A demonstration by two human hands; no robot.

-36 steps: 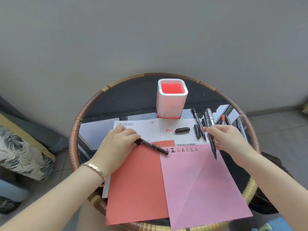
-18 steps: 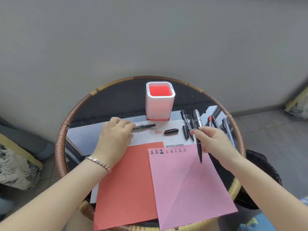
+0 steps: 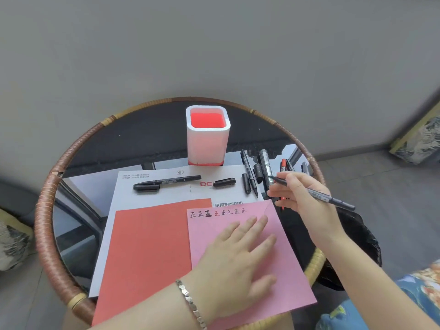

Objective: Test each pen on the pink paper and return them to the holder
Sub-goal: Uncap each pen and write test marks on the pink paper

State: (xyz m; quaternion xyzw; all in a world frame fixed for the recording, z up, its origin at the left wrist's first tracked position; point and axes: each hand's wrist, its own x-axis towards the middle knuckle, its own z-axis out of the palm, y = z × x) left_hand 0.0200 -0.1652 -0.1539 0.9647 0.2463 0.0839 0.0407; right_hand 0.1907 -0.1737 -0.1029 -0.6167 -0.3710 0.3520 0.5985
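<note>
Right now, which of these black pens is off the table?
The thin black pen pinched in the right hand, tip pointing left; the other pens lie flat on the table.

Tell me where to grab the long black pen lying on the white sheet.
Pinch the black pen at mid-barrel or on its right half, coming from above and gripping across its width. It lies flat, running left to right, and a loose cap sits against its left end.
</note>
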